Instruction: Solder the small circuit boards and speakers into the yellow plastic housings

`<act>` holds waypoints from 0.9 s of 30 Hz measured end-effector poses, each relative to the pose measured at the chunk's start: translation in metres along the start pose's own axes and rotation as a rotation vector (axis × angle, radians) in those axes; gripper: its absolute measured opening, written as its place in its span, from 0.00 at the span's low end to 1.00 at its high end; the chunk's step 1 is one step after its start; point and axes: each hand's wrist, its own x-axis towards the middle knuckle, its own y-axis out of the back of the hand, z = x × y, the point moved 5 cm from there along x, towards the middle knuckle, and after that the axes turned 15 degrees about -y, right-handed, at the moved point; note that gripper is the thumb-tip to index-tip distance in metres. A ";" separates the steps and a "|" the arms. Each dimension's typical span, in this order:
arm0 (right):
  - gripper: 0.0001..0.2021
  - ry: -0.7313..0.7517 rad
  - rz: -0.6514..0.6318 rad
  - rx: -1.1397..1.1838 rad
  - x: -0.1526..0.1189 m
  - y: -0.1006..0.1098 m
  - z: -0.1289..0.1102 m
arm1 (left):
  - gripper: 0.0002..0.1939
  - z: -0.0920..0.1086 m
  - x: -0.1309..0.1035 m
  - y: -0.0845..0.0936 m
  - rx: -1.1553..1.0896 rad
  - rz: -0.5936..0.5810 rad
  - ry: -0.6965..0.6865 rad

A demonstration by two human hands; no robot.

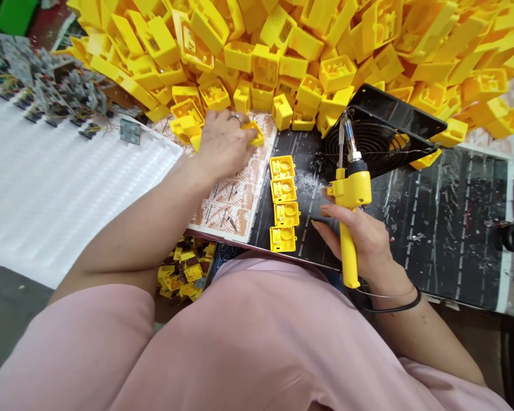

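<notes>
My left hand (228,140) reaches to the near edge of the heap, its fingers on a yellow housing (255,133); the thumb side hides part of it. Resting in my right hand (366,237) is a yellow soldering gun (352,191), its metal tip pointing away from me over the black mat. Between my hands, several open yellow housings (284,190) stand in a column along the left side of the black mat (312,171). More yellow housings (186,117) lie just left of my left hand.
A large heap of yellow housings (265,63) spans the back. A black fan (368,142) stands behind the soldering gun. Circuit boards with wires (68,85) lie at the left on white foam (68,188). Below the table edge is a box of yellow parts (192,271).
</notes>
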 end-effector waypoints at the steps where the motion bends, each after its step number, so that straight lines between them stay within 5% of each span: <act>1: 0.18 -0.002 0.008 0.007 -0.001 0.001 0.001 | 0.19 0.003 0.002 -0.003 -0.047 -0.015 -0.067; 6: 0.18 -0.023 0.027 0.028 -0.003 0.000 0.002 | 0.20 0.016 0.020 -0.011 -0.198 -0.082 -0.396; 10: 0.16 -0.029 -0.001 0.023 -0.004 -0.002 0.000 | 0.14 0.013 0.038 -0.016 -0.182 -0.054 -0.368; 14: 0.21 -0.015 -0.051 0.052 -0.005 -0.006 -0.004 | 0.20 0.023 0.037 -0.019 -0.241 -0.017 -0.334; 19: 0.32 0.021 -0.183 0.162 -0.009 -0.022 -0.009 | 0.25 0.044 -0.004 -0.006 -0.193 0.165 -0.172; 23: 0.32 0.073 -0.281 0.237 -0.013 -0.042 -0.015 | 0.25 0.063 -0.053 -0.011 -0.023 0.091 -0.087; 27: 0.24 0.073 -0.286 0.231 -0.012 -0.052 -0.016 | 0.30 0.041 -0.087 0.001 0.082 0.135 0.001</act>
